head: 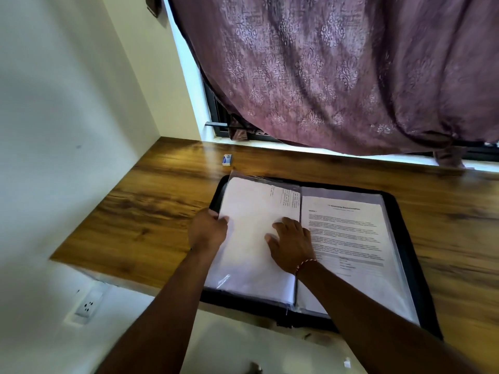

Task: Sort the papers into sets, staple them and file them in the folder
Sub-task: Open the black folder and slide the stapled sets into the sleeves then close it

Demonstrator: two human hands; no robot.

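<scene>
Wooden desk (151,211) with open folder (410,238), small box (227,159).

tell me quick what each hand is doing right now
Left hand: pinching the outer edge of the left-hand page.
Right hand: open, fingers spread flat on that same page.

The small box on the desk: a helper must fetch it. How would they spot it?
Find the wooden desk below the purple curtain. Beyond the far left corner of the open folder lies a small blue-and-white box, alone on bare wood.
</scene>
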